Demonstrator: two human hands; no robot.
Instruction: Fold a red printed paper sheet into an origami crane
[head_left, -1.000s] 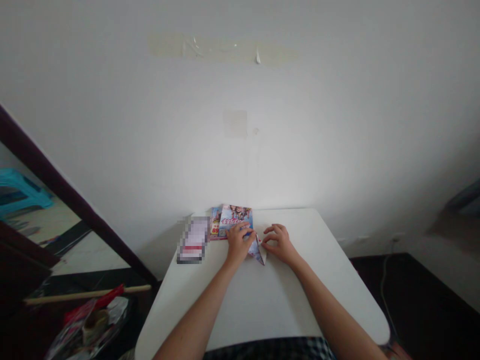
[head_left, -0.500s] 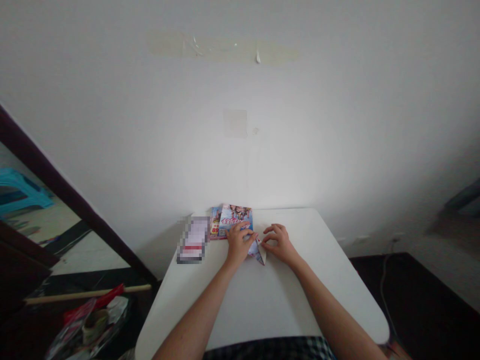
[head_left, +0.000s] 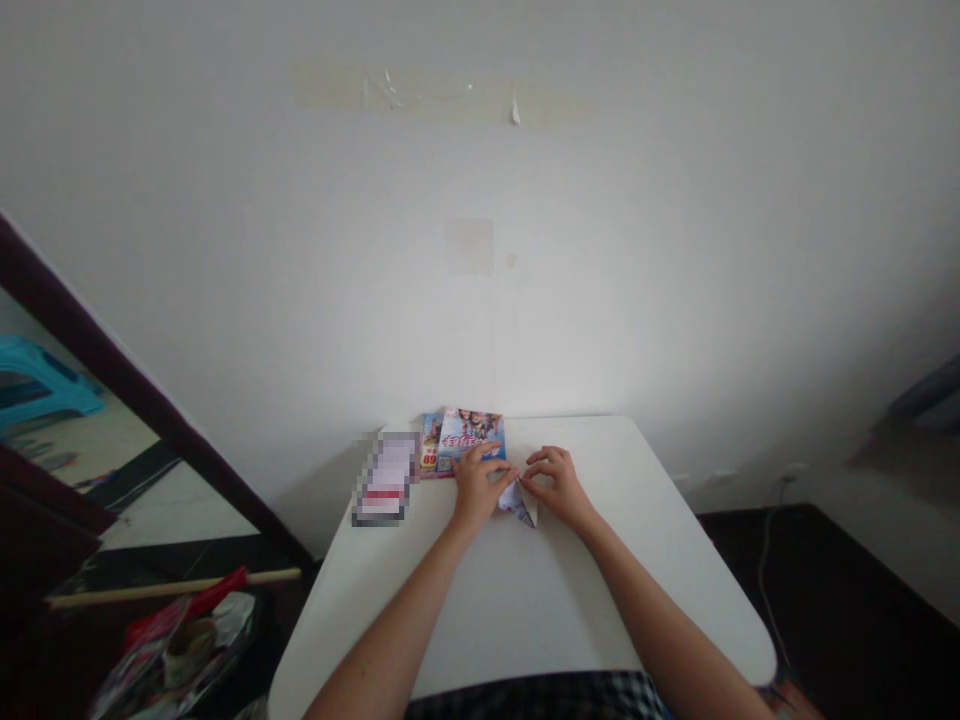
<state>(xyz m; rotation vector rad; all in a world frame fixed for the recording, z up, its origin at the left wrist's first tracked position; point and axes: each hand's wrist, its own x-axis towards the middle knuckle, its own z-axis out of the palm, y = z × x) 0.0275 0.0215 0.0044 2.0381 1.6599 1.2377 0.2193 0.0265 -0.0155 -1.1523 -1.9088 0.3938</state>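
Evidently thin and glossy, the folded paper (head_left: 516, 498) lies on the white surface (head_left: 540, 620) between the two hands, creased to a sharp point aimed toward the person. One side carries blue, pink and white print; a plain cream flap stands along its right edge. The left hand (head_left: 480, 484) has its grip pinched on the paper's upper end, thumb against forefinger, the other fingers spread over the lower edge of the printed sheets (head_left: 474, 428). The right hand (head_left: 556, 485) closes thumb and forefinger on the flap's top, its remaining fingers curled loosely above.

The smooth, round-cornered surface meets a matte wall (head_left: 675, 250) bearing a yellowed adhesive strip (head_left: 442, 95). A pixelated rectangular slab (head_left: 390, 470) lies just left of the sheets. The left hand covers part of the sheets and paper. Checked cloth (head_left: 540, 695) borders the near edge. At far left are a dark frame (head_left: 105, 355), a turquoise plastic piece (head_left: 45, 385), a pale stick (head_left: 274, 577) and a crumpled clear bag around a roll (head_left: 189, 645).

Bold red digits on yellow look like 89 from this side; the stylised red title on the top sheet is too small to read.
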